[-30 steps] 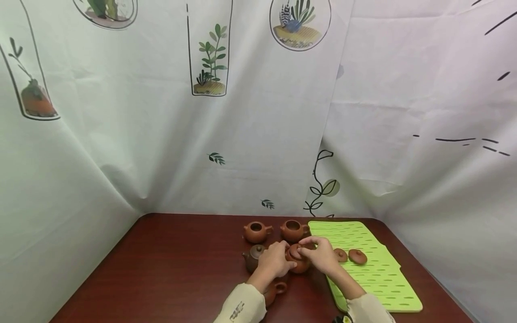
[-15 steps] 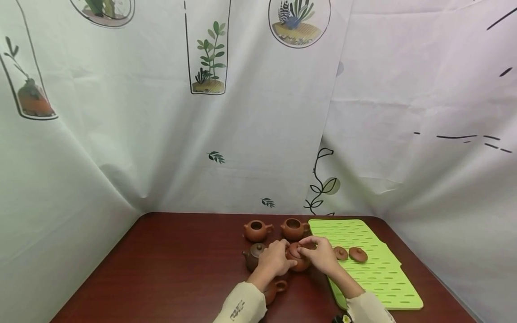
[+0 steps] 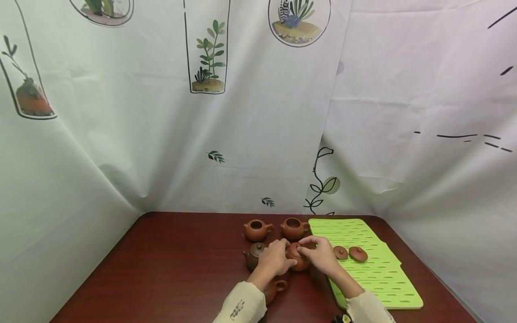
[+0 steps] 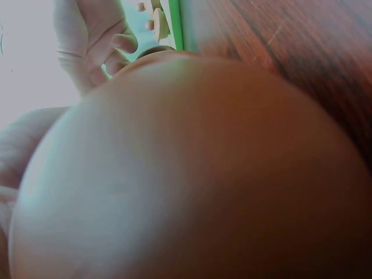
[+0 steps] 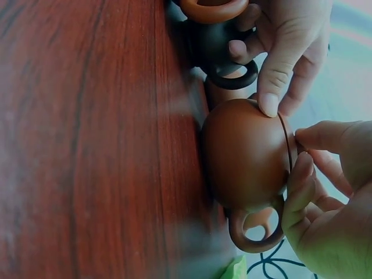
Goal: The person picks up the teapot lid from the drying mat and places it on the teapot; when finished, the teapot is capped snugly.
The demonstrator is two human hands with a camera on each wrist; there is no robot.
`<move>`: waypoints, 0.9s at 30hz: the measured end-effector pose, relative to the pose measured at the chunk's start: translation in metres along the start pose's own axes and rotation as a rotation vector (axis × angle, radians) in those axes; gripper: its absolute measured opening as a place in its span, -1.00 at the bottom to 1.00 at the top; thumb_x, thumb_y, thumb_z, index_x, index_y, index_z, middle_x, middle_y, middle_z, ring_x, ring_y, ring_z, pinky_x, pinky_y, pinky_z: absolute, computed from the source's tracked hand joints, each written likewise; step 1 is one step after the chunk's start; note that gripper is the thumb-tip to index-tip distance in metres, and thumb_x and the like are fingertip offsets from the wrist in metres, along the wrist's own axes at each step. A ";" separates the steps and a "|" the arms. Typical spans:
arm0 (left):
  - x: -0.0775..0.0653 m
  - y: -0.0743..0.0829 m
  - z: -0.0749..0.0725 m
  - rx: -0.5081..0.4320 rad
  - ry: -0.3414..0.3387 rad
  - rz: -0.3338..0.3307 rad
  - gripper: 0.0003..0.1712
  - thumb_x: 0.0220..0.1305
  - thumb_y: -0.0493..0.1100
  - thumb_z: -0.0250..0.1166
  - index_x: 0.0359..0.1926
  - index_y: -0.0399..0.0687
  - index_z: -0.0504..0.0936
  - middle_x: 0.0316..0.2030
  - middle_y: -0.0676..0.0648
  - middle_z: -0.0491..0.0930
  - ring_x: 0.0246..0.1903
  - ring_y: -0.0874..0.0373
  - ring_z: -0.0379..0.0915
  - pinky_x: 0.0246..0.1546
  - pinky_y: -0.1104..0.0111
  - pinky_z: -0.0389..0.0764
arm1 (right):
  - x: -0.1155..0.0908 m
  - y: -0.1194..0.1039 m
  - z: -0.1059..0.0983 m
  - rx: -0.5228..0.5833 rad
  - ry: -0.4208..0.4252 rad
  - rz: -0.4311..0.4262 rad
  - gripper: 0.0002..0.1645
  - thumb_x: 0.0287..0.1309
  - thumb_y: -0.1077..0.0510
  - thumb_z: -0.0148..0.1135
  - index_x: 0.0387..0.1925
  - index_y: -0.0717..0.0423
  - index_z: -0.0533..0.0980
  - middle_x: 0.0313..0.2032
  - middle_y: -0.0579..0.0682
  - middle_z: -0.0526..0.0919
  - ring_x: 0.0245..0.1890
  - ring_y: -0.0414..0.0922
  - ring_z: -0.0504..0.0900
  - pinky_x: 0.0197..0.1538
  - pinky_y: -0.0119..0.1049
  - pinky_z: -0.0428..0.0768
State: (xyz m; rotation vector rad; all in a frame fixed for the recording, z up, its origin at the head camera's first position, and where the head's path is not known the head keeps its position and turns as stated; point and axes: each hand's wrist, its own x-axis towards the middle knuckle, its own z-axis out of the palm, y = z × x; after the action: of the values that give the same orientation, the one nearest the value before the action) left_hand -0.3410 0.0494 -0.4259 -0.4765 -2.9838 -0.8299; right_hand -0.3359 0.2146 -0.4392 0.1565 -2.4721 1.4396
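My left hand (image 3: 276, 259) holds a round reddish-brown clay teapot (image 5: 247, 154) by its left side, thumb at the rim in the right wrist view. The teapot stands upright on the table, its loop handle toward my right hand. With thumb and fingertips, my right hand (image 3: 322, 255) pinches the knob of the lid (image 3: 294, 251), which sits on the teapot's mouth with a thin seam around it. In the left wrist view, the teapot's rounded body (image 4: 192, 163) fills most of the picture. Just left of it, a dark brown lidded teapot (image 3: 252, 256) is partly covered by my left hand.
Two lidless teapots, one on the left (image 3: 256, 230) and one on the right (image 3: 293, 229), stand farther back. Another teapot (image 3: 271, 294) is partly behind my left forearm. Two lids, one (image 3: 340, 253) beside the other (image 3: 358, 254), lie on a green mat (image 3: 375, 282) at right.
The head view has tilted slightly, so the table and teapots sit a little higher in it. Both hands keep their hold on the teapot and its lid.
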 end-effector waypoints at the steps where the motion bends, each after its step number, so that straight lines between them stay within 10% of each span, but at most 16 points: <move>1: 0.000 0.000 0.000 0.001 0.000 -0.002 -0.45 0.13 0.07 0.50 0.09 -0.01 0.58 -0.11 -0.07 0.58 -0.26 -0.03 0.55 -0.25 0.05 0.56 | 0.000 0.000 0.000 0.000 0.002 0.000 -0.90 0.09 0.31 0.43 -0.31 0.19 0.68 -0.30 0.02 0.70 -0.31 -0.15 0.64 -0.33 -0.35 0.58; 23: -0.005 0.006 -0.021 -0.080 -0.047 0.045 -0.36 0.19 0.02 0.46 0.21 -0.17 0.55 0.01 -0.17 0.62 -0.14 -0.07 0.61 -0.23 0.03 0.59 | -0.002 0.002 -0.005 0.015 0.010 -0.001 -0.89 0.10 0.29 0.44 -0.29 0.18 0.68 -0.23 0.03 0.69 -0.25 -0.15 0.62 -0.33 -0.37 0.54; 27: -0.009 0.005 -0.034 -0.090 -0.008 0.069 -0.40 0.22 0.04 0.44 0.20 -0.12 0.57 -0.01 -0.10 0.64 -0.12 -0.05 0.61 -0.22 0.02 0.58 | -0.003 0.004 -0.010 0.005 0.045 0.018 -0.88 0.09 0.25 0.45 -0.28 0.15 0.70 -0.17 0.04 0.68 -0.57 -0.24 0.42 -0.48 -0.38 0.42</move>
State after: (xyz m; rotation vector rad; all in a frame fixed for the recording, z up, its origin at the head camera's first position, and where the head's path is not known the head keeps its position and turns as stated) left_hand -0.3331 0.0331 -0.3947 -0.5828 -2.9284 -0.9614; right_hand -0.3323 0.2251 -0.4389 0.1023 -2.4401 1.4411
